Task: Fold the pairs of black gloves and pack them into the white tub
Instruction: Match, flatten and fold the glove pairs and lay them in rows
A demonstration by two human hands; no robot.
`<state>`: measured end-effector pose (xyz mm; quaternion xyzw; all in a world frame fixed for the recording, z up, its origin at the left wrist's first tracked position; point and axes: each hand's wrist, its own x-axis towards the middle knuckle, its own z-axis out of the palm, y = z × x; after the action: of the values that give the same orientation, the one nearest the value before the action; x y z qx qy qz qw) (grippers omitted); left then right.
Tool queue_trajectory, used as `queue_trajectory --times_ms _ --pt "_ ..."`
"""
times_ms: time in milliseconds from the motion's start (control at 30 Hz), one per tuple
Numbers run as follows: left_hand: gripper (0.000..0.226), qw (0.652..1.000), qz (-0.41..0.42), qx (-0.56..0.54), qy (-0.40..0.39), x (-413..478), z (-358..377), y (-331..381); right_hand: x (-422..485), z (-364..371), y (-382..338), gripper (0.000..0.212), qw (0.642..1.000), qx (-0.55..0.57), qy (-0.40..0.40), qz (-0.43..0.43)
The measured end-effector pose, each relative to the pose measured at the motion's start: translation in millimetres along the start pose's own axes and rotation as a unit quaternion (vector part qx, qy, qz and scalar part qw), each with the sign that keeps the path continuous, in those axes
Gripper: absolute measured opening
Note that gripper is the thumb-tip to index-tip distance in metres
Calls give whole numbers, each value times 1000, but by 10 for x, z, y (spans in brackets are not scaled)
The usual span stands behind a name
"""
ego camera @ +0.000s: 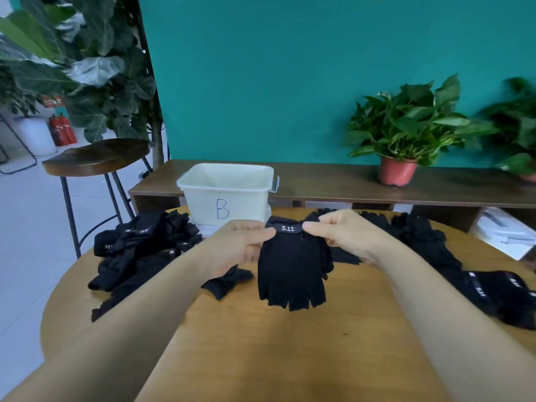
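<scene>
At the middle of a round wooden counter (261,352), two bare hands hold up black gloves (291,271), fingerless and seemingly a pair laid one on the other. The left hand (237,248) and the right hand (345,233) each pinch a corner of the cuff between thumb and fingers, either side of a label reading 5.11. The finger ends hang down close to the wood; whether they touch it cannot be told.

The step in hand appears to be squaring the pair before folding. The next move probably calls for doubling cuff to finger ends with both layers kept aligned, then carrying the fold forward to the tub.

The white tub (203,198), marked with a handwritten B, stands just behind the hands at the far edge of the counter, open at the top. Its upper inner walls show bare. The bottom is hidden, so whether any gloves are packed cannot be told.

A left heap (136,250) of loose black gloves lies beside the tub, and a right heap (478,288) trails along the opposite edge, so much work seems to remain.
</scene>
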<state>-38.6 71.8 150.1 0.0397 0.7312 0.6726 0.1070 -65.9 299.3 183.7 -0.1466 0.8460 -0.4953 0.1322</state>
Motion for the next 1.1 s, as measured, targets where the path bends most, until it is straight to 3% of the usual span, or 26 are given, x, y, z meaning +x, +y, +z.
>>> queue_trajectory --times_ms 267,367,433,533,567,667,733,800,900,1000,1100 --pt "45 996 -48 40 -70 515 281 -241 124 -280 549 32 998 12 -31 60" --pt "62 996 -15 71 -46 693 306 -307 274 -321 683 48 999 10 5 49" --pt "43 993 4 115 -26 771 310 -352 318 -329 720 50 999 9 23 25" --pt "7 984 47 172 5 735 339 -487 302 -251 835 15 999 -33 24 -11" --pt "6 978 67 197 17 669 370 -571 253 -192 911 12 997 -77 21 -16" --pt "16 936 133 322 50 375 457 -1037 -66 75 1223 19 961 -260 37 -85" --pt "6 870 235 431 56 171 506 -1372 -318 262 1477 33 926 -345 72 -139" --pt "8 824 293 484 34 18 539 -1616 -507 430 1722 48 904 -384 97 -161" --pt "7 793 317 519 20 -150 587 -1779 -699 629 1943 54 896 -396 101 -172" --pt "17 800 296 522 15 -281 569 -1820 -853 737 2028 47 899 -380 121 -180" --pt "38 846 261 463 41 -285 515 -1764 -918 708 1922 40 905 -321 223 -168"
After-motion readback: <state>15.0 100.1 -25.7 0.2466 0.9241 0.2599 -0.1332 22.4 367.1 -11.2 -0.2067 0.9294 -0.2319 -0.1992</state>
